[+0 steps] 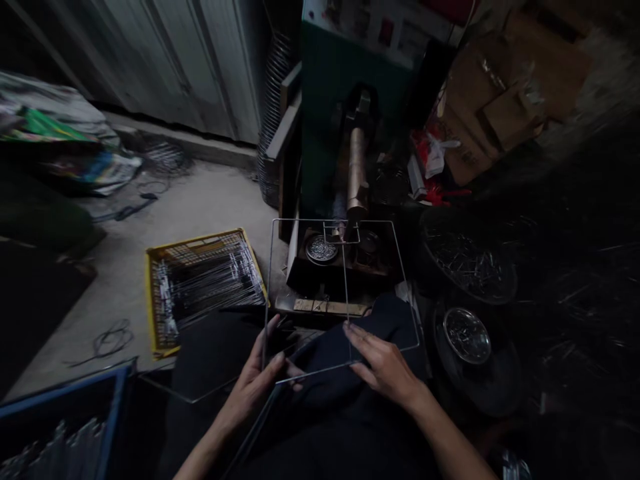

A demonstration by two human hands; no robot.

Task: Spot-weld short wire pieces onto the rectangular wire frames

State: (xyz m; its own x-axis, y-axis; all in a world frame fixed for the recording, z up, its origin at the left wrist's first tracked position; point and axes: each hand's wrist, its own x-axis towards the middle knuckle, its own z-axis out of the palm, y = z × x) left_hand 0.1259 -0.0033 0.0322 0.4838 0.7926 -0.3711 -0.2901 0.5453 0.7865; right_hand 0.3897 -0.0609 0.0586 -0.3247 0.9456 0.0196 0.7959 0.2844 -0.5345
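A thin rectangular wire frame [345, 280] with a middle rod spans the space over my lap. My left hand [260, 377] is closed on its near left corner, thumb toward me. With fingertips pinched on the middle rod near the frame's near side, my right hand [385, 367] steadies it. The far side of the frame reaches a copper-coloured cylindrical arm [357, 170] of a green machine [320, 100]. A small wire rectangle [327, 233] shows at the arm's tip; whether it touches the tip is too dark to tell.
A yellow crate [153, 300] of wire parts stands left, a blue crate [117, 417] nearer. A round dish [321, 249] of small metal pieces sits under the arm. To the right are a basin [507, 290] of wire pieces, a metal bowl [467, 335] and cardboard boxes [465, 100].
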